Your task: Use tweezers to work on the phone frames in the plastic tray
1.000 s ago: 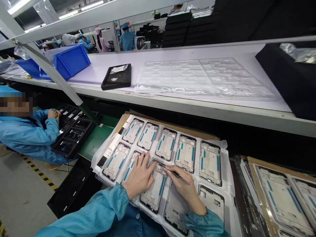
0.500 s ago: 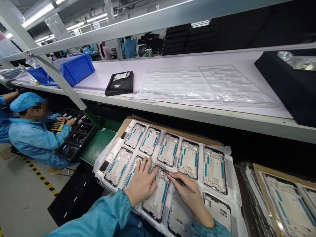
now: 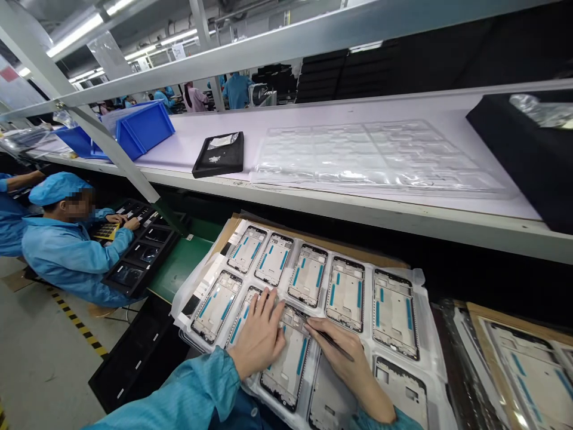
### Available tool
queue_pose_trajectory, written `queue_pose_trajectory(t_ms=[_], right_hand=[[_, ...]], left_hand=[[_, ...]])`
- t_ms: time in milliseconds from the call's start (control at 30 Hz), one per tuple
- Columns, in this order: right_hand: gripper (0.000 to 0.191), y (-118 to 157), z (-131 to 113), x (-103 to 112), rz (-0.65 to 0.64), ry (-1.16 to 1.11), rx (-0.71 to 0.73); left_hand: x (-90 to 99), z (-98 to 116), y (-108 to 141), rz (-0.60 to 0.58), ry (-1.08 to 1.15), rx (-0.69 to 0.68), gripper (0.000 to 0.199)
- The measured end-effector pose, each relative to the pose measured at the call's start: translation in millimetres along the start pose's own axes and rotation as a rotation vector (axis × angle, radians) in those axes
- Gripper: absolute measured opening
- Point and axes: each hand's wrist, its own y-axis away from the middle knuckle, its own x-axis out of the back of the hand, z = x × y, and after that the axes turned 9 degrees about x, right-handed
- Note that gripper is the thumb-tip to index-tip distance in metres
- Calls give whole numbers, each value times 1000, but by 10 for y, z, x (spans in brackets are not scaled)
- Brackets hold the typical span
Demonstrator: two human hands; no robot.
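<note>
Several phone frames with blue strips lie in a clear plastic tray [image 3: 430,310]. My left hand [image 3: 259,334] rests over the front row, fingers spread, at the left edge of one phone frame [image 3: 286,364]. My right hand [image 3: 342,352] is closed round dark tweezers [image 3: 332,343], whose tip reaches the top part of that same frame. To its right, a plain grey frame [image 3: 331,394] without visible blue strips lies partly under my right hand and forearm.
Above the tray runs a shelf [image 3: 349,203] with a black foam tray [image 3: 219,155], clear blister trays [image 3: 367,152] and blue bins [image 3: 143,128]. A person [image 3: 67,239] in blue works at the left. More phone frames [image 3: 528,370] lie at the right.
The view has shifted slightly, so the scene sits a little lower and to the right. My left thumb has drawn back from the frame's top; my right hand still holds the tweezers there.
</note>
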Motion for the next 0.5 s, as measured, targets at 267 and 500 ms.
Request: queue_pose_trajectory(t_ms=[267,500], right_hand=[[11,-74,-10,-28,46,10,25],[6,-66,-29,-35,66,-23,-55]], left_hand=[[16,9,-7,-17,-5,-12,56],[5,10,-1,-14,24,-11,53]])
